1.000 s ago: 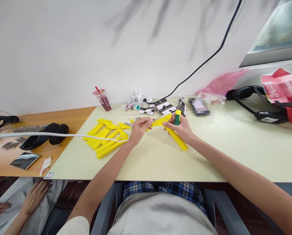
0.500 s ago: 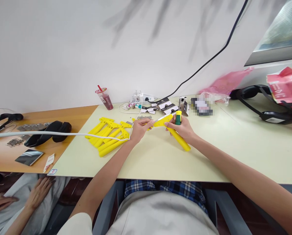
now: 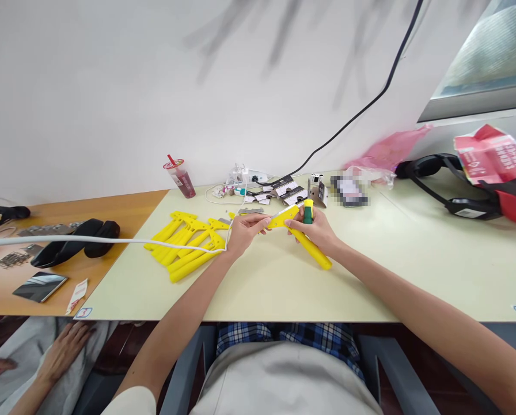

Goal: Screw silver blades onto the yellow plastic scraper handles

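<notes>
My left hand (image 3: 243, 230) pinches the flat head of a yellow plastic scraper (image 3: 310, 249) just above the pale table (image 3: 370, 276). My right hand (image 3: 316, 229) grips the same scraper's neck together with a green and yellow screwdriver (image 3: 308, 211), whose handle sticks up from the fist. The scraper's long handle slants down to the right past my right wrist. A pile of several more yellow scrapers (image 3: 184, 242) lies on the table just left of my left hand. A white cable (image 3: 98, 239) runs from the left edge to my left wrist.
Behind my hands lie a power strip (image 3: 251, 174), small card packets (image 3: 286, 190) and a red drink cup (image 3: 181, 177). Black headsets (image 3: 74, 242) and a phone (image 3: 40, 286) rest on the wooden table at left. Another person's hands (image 3: 63, 349) are at lower left. Red bags sit at right.
Both hands stay on the scraper and screwdriver; they sit slightly lower and nearer the table than before. The view shifted a little.
</notes>
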Available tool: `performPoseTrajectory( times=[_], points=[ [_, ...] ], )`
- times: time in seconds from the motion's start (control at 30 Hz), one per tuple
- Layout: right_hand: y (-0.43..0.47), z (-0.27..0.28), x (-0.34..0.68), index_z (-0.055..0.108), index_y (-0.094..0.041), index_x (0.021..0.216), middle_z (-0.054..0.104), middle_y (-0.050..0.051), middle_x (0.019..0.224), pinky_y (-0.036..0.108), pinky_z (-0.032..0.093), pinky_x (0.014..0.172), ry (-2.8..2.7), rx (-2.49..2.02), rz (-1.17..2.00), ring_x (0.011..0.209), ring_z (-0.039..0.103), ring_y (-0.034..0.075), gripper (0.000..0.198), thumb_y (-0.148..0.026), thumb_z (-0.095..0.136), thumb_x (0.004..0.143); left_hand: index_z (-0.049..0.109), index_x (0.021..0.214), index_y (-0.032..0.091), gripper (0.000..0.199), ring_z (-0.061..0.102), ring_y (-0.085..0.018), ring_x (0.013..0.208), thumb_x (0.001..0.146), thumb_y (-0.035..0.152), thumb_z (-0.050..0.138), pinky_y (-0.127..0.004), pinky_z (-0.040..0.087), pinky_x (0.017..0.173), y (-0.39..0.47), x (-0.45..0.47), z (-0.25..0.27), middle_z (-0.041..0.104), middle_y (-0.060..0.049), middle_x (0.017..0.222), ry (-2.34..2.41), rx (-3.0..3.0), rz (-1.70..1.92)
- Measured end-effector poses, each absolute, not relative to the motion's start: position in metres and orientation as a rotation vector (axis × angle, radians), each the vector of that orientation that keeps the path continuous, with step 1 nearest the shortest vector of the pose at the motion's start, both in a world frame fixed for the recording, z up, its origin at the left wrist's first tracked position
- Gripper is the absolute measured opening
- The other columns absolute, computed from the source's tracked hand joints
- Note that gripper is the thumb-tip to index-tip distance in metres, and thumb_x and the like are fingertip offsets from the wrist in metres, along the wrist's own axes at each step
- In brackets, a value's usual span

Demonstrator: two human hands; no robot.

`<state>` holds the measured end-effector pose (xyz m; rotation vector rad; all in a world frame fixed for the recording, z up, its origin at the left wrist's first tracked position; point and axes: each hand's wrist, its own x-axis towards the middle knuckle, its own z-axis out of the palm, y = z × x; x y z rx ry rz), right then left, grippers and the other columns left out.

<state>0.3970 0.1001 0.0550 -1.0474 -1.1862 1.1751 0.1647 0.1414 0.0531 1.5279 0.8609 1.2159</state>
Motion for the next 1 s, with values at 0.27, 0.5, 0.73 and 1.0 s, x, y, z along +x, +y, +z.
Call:
performPoseTrajectory(
  times=[0.27,0.5,0.73,1.0],
  points=[
    [0.098,0.057,0.395,0.052,-0.027,0.091,0.07,-0.004,0.078,0.032,0.061,0.045,-1.157,-1.04,1.208,0.071,0.08,0.026,0.071,-0.053,0.111,0.061,0.095,0.097,0.02,0.043,0.078,-0.021,0.069,0.078,0.058,0.1,-0.039,0.068,0.07,0.141,0.165,0.053,0.086,-0.008,0.086,0.843,1.519,1.228],
    [0.098,0.062,0.396,0.051,-0.027,0.088,0.07,-0.004,0.077,0.029,0.059,0.045,-1.094,-1.036,1.211,0.069,0.078,0.024,0.076,-0.054,0.114,0.055,0.092,0.111,0.02,0.05,0.082,-0.024,0.086,0.086,0.063,0.093,-0.04,0.068,0.082,0.149,0.157,0.056,0.089,-0.01,0.101,0.858,1.582,1.24],
    [0.111,0.064,0.407,0.052,-0.027,0.089,0.07,-0.003,0.084,0.029,0.06,0.045,-0.915,-1.1,1.138,0.074,0.079,0.024,0.081,-0.052,0.116,0.047,0.088,0.094,0.02,0.033,0.079,-0.027,0.096,0.083,0.051,0.094,-0.044,0.062,0.096,0.213,0.129,0.072,0.088,-0.012,0.104,1.077,1.846,1.131],
    [0.12,0.046,0.411,0.056,-0.027,0.087,0.073,0.001,0.084,0.029,0.061,0.043,-0.839,-1.142,1.228,0.074,0.079,0.026,0.074,-0.042,0.117,0.048,0.083,0.079,0.021,0.028,0.072,-0.026,0.083,0.068,0.043,0.096,-0.037,0.056,0.079,0.268,0.131,0.082,0.083,-0.009,0.087,1.128,2.202,0.403]
  ],
)
